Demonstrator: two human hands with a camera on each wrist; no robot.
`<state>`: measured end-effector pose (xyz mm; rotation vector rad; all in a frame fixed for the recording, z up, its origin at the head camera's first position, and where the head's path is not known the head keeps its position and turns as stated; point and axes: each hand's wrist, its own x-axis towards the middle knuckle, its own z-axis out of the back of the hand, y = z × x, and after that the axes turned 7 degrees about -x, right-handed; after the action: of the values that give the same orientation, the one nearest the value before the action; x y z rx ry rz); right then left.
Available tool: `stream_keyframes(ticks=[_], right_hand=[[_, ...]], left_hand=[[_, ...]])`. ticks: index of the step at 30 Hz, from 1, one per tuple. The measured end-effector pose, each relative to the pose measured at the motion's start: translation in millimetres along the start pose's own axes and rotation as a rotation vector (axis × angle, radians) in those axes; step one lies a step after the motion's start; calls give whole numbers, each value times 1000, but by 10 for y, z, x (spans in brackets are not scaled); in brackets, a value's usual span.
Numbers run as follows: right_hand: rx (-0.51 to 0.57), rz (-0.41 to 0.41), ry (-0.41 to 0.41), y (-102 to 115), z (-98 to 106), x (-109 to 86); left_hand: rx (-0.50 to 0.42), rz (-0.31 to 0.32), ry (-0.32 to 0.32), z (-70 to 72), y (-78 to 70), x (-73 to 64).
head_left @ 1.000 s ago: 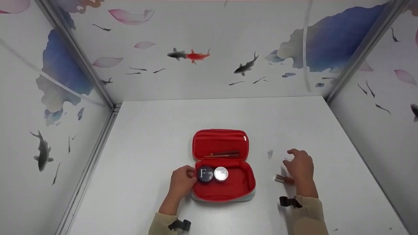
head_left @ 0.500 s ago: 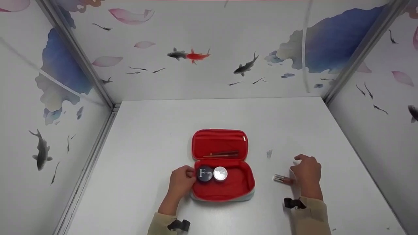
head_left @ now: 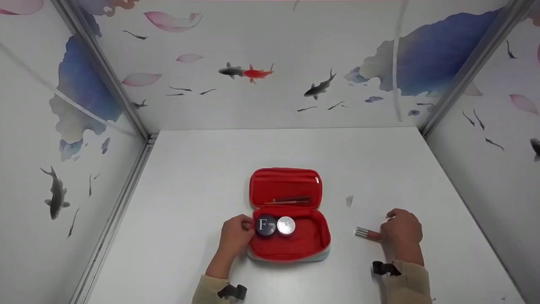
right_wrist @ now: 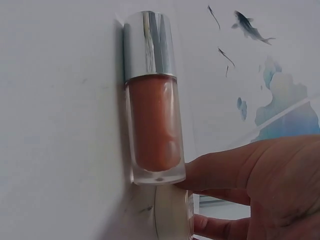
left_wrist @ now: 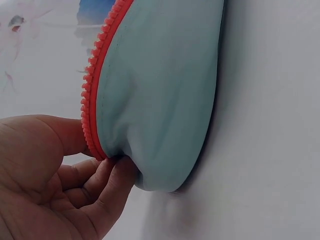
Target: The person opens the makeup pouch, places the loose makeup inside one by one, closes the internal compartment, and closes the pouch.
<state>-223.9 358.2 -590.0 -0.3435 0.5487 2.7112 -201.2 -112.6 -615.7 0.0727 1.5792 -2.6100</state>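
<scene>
An unzipped cosmetic bag [head_left: 312,240], red inside and pale green outside, lies with its lid folded back. My left hand [head_left: 237,234] pinches its left edge by the zip, thumb inside and fingers against the green wall [left_wrist: 160,90]. Inside the bag are a dark round jar [head_left: 265,225] marked "F" and a silver-topped round jar [head_left: 286,226]. A lip gloss tube [right_wrist: 155,125] with a silver cap lies on the table beside my right hand [head_left: 403,230]. Behind the tube, my right thumb and fingers grip a cream-coloured round case [right_wrist: 172,215], mostly hidden.
Thin brown sticks, perhaps makeup brushes [head_left: 291,200], lie in the lid. A small grey mark [head_left: 349,200] is on the white table [head_left: 198,169] right of the bag. Walls printed with fish [head_left: 257,74] enclose the back and both sides.
My right hand has moved right and toward me, past the lip gloss tube, and its fingers have curled in. The left hand keeps its place on the bag's edge.
</scene>
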Motion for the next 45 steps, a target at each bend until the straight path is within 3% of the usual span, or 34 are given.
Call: stream_keyframes(ticks=[16,28,33,38,45], right_hand=[[-16,23,-27,10,50,27],[-26,81,-45,208,62,-17],[-57,136,-83,305,82,-68],[-55,185,-123,389,109,-109],[-50,199,-113,519,96,-121]], left_hand=[[0,-8,3,-6,-2,6],[5,-18,1,-5,37,4],[11,-1,2,-8,24,3],[10,-24,-5,-3,33,8],[3,-35,-3,3,38,5]])
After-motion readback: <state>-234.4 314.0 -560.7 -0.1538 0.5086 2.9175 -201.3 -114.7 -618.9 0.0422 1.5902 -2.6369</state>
